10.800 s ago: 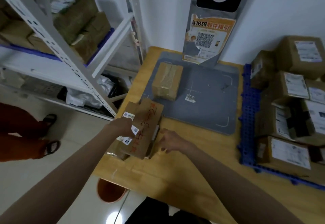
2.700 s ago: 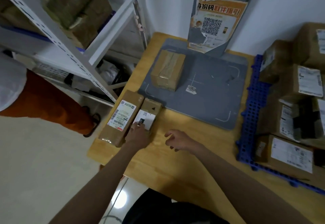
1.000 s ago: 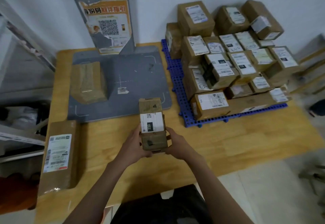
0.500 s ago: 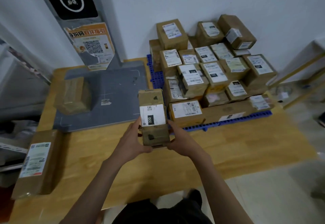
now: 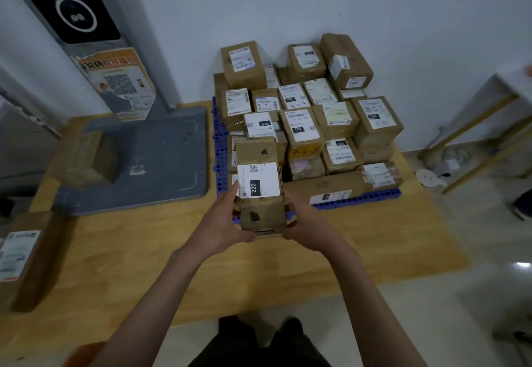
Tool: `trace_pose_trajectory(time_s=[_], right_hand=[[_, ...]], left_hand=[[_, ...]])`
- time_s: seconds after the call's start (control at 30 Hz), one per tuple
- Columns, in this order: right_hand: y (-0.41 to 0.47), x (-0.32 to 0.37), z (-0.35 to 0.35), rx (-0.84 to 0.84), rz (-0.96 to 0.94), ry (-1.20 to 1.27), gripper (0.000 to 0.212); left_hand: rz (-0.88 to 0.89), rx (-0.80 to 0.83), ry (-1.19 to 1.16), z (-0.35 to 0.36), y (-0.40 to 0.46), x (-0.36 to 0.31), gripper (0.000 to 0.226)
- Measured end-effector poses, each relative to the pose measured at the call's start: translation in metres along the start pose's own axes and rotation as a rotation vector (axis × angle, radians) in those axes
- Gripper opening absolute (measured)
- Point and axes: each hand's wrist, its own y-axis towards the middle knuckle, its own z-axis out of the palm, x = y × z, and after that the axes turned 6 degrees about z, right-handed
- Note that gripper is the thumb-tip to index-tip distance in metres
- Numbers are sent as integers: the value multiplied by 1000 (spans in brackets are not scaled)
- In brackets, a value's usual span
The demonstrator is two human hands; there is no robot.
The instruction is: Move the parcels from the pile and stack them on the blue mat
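I hold a small brown parcel (image 5: 260, 185) between my left hand (image 5: 223, 222) and right hand (image 5: 306, 227), each grip curled round one side to keep it level. It hangs above the counter (image 5: 374, 237), at the blue mat's (image 5: 357, 201) near edge, just before the stacked parcels (image 5: 311, 116).

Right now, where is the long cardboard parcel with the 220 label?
In the head view, centre: the long cardboard parcel with the 220 label is held between left hand and right hand, over the blue plastic mat's near-left corner.
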Motion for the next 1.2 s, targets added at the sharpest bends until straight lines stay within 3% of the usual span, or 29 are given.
trace_pose_trajectory(time_s=[0.6,0.7,1.2], right_hand=[[22,-4,-91,-86,26,-45,86],[36,-3,-116,-77,21,-59,77],[157,-5,-263,3,-21,-159,76]], left_hand=[[190,75,23,3,88,-57,120],[179,62,31,5,112,-68,122],[30,28,35,17,268,-139,112]])
